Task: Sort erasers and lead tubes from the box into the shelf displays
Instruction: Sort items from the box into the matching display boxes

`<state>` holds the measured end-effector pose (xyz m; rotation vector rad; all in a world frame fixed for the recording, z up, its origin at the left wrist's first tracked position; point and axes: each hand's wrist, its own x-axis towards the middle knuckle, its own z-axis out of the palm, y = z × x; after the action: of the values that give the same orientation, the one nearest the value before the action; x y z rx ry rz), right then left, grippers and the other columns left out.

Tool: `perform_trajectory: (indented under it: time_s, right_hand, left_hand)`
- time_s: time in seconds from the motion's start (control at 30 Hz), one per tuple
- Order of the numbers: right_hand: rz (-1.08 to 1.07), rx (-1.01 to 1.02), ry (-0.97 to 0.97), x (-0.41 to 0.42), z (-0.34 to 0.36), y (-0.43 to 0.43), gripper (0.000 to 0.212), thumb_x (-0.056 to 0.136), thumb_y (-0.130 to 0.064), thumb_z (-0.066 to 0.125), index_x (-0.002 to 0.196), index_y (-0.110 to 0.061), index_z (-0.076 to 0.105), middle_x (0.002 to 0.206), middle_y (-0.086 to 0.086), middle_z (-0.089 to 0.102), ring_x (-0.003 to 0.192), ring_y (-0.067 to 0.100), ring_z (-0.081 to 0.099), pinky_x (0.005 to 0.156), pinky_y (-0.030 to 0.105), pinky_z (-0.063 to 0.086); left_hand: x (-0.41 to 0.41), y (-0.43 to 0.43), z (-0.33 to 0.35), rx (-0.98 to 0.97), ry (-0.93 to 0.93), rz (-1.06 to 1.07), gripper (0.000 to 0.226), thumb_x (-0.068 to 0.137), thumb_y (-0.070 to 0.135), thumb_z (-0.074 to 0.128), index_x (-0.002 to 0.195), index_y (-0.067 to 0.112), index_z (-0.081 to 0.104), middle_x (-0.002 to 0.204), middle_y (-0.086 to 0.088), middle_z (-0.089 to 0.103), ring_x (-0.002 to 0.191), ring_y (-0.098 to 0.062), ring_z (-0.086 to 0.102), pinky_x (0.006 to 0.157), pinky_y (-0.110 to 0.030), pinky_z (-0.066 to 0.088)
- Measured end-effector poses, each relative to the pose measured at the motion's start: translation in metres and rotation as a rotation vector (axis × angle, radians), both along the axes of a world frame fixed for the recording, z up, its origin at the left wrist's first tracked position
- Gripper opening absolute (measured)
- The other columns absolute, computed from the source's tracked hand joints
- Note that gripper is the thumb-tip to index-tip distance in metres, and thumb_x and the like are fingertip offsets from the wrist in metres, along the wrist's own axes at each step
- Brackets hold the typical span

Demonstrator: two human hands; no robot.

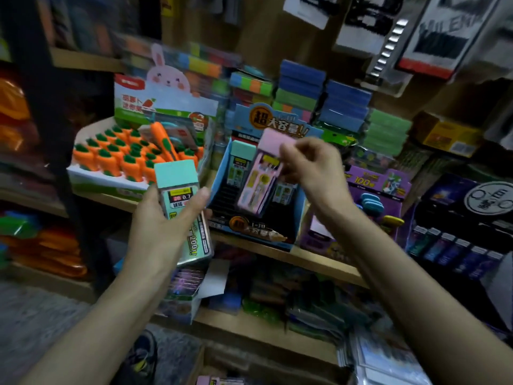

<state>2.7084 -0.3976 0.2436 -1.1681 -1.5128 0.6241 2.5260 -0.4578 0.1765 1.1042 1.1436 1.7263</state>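
On the wooden shelf (pixel 319 262) at chest height stands a blue display box (pixel 221 170), its stepped black inside mostly bare. The right hand (pixel 308 168) pinches the pink cap end of a pink lead tube (pixel 254 184) between thumb and fingertips; the tube's lower end sits inside the box, leaning back. Just left of it, a mint-capped lead tube (pixel 241 162) stands in the back row of the same box.

The left hand (pixel 161 229) is held in front of the shelf, below and left of the box, fingers and thumb curled round another mint lead tube (pixel 177 182) marked 0.7. A pinkish edge shows behind that tube; whether it is a second tube I cannot tell.

Left of the blue box is a tray of carrot erasers (pixel 119 159) with a bunny header card (pixel 166 76). A purple display (pixel 377 184) is to the right, and stacks of coloured blocks (pixel 301 87) rise behind.
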Motion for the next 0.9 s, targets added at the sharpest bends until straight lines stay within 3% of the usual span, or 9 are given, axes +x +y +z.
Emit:
perform_trajectory:
  time_s: [0.1,0.17,0.23,0.33,0.6,0.7,0.8,0.9]
  right_hand:
    - [-0.120,0.128,-0.163,0.008,0.006,0.036,0.008,0.092,-0.015,0.057,0.090,-0.008,0.053,0.081,0.006,0.060,0.075,0.028,0.067,0.071,0.047,0.057]
    - [-0.139,0.164,-0.337,0.011,0.001,0.053,0.011,0.093,-0.016,0.056,0.097,-0.006,0.051,0.090,0.007,0.059,0.084,0.031,0.064,0.077,0.049,0.054]
    - [-0.124,0.207,-0.486,0.014,-0.007,0.061,0.016,0.094,-0.016,0.055,0.100,-0.002,0.052,0.092,0.008,0.059,0.085,0.028,0.061,0.075,0.035,0.050]
    - [-0.075,0.249,-0.597,0.016,-0.014,0.064,0.015,0.094,-0.016,0.054,0.101,-0.003,0.052,0.088,0.004,0.058,0.080,0.018,0.054,0.060,0.014,0.036]
    - [-0.018,0.169,-0.579,0.012,-0.019,0.059,0.017,0.095,-0.019,0.052,0.105,-0.005,0.052,0.095,0.005,0.061,0.087,0.022,0.061,0.077,0.039,0.053]
    - [-0.015,0.180,-0.606,0.009,-0.023,0.060,0.018,0.096,-0.018,0.051,0.107,-0.004,0.053,0.098,0.009,0.064,0.086,0.021,0.061,0.073,0.033,0.051]
    - [-0.048,0.255,-0.595,0.010,-0.023,0.062,0.019,0.097,-0.017,0.049,0.109,-0.003,0.052,0.097,0.003,0.060,0.085,0.015,0.057,0.065,0.016,0.041]
    - [-0.062,0.286,-0.594,0.014,-0.023,0.063,0.018,0.097,-0.016,0.049,0.109,-0.002,0.052,0.097,0.000,0.057,0.085,0.014,0.055,0.065,0.013,0.039]
  left_hand:
    - [-0.004,-0.001,0.001,-0.033,-0.030,-0.008,0.031,0.072,0.035,0.066,0.098,0.020,0.060,0.078,0.003,0.071,0.062,-0.004,0.068,0.048,-0.019,0.052]
    - [-0.005,0.000,-0.001,-0.047,-0.036,-0.033,0.015,0.081,0.029,0.064,0.094,0.022,0.060,0.072,0.008,0.071,0.060,-0.003,0.068,0.047,-0.018,0.051]
    - [-0.005,0.000,-0.002,-0.058,-0.042,-0.062,0.006,0.087,0.026,0.059,0.093,0.024,0.059,0.068,0.011,0.071,0.057,-0.002,0.067,0.046,-0.017,0.050]
    - [-0.002,-0.002,-0.001,-0.068,-0.052,-0.096,0.006,0.091,0.024,0.055,0.095,0.024,0.059,0.071,0.005,0.071,0.060,-0.005,0.068,0.047,-0.018,0.051]
    - [0.002,-0.004,-0.001,-0.065,-0.015,-0.129,0.009,0.093,0.025,0.053,0.098,0.022,0.060,0.074,0.009,0.072,0.066,-0.005,0.069,0.049,-0.016,0.050]
    - [0.003,-0.005,-0.002,-0.069,-0.015,-0.123,0.010,0.092,0.026,0.054,0.097,0.020,0.060,0.074,0.007,0.072,0.064,-0.005,0.069,0.047,-0.018,0.050]
    - [0.004,-0.004,-0.003,-0.071,-0.010,-0.122,0.010,0.092,0.026,0.054,0.098,0.020,0.059,0.074,0.007,0.072,0.064,-0.005,0.069,0.046,-0.018,0.049]
    - [0.004,-0.003,-0.003,-0.075,-0.004,-0.118,0.011,0.092,0.026,0.054,0.098,0.019,0.059,0.073,0.008,0.072,0.065,-0.005,0.069,0.047,-0.018,0.050]
